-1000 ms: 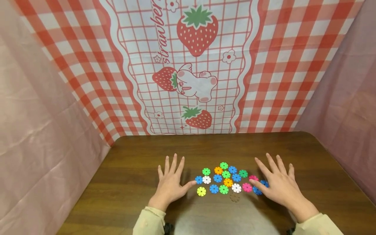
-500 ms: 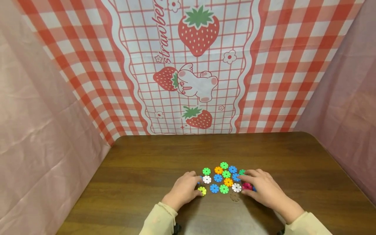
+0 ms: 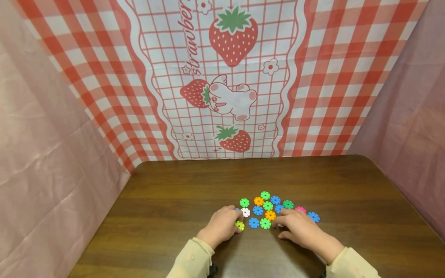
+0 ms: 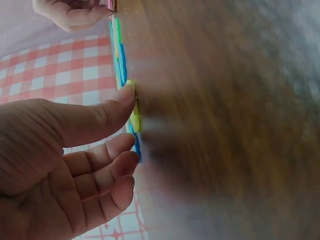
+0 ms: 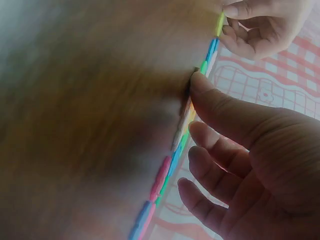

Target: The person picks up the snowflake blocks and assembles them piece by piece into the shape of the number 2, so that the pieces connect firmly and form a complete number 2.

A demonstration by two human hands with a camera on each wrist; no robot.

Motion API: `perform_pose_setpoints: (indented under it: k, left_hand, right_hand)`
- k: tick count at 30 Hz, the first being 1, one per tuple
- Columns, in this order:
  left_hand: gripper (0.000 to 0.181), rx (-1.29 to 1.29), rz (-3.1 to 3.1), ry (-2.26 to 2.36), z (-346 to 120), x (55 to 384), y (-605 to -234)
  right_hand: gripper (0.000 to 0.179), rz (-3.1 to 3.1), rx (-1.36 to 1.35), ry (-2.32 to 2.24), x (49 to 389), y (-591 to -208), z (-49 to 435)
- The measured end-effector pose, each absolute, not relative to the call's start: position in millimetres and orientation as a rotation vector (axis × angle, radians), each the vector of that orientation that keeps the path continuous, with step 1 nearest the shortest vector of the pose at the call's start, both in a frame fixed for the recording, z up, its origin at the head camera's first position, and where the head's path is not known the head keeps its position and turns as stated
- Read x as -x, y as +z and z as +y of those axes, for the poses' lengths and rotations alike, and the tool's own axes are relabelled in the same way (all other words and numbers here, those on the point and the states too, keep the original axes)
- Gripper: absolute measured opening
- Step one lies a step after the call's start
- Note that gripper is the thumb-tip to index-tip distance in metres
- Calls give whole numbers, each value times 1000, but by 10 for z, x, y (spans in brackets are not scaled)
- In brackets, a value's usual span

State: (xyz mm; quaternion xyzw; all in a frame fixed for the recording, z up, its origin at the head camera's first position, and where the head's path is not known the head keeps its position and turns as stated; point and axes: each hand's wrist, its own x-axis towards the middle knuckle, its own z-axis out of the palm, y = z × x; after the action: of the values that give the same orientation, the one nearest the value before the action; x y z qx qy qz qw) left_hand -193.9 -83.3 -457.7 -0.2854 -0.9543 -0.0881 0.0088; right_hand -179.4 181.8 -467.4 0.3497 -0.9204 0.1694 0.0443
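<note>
Several notched flat discs (image 3: 254,222), mixed colours, clustered on wood-grain tabletop (image 3: 160,197). Left hand (image 3: 220,224): fingers loosely bent, thumb apart from them at the edge of a yellow disc (image 3: 239,226), nothing gripped. Right hand (image 3: 305,228): similarly relaxed, nothing gripped, fingertips just beside a light-green disc (image 3: 265,223).

discs (image 3: 265,205): blue, green, orange, yellow, white, pink | backdrop (image 3: 222,71): red-white checks, strawberries | table (image 3: 222,177): brown woodgrain
</note>
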Motion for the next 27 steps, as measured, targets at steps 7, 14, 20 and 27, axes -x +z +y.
perform_pose_setpoints:
  k: [7,14,20,27]
  left_hand:
    - [32,830,-3034,-405,-818,1944,-4584]
    - [20,791,-2977,-704,-832,1986,-4650]
    - [7,605,-2882,-1520,-802,1971,-4640]
    - [7,367,-2626,-2151,-722,1922,-4611]
  right_hand:
    - [24,-2823,-1038,578,1778,-4668,1795]
    - [26,-2812,-1008,676,1779,-4695,1800]
    - [17,-2816,-963,843,1772,-4676,1788]
    - [9,-2701,-897,1037,1736,-4631,1714]
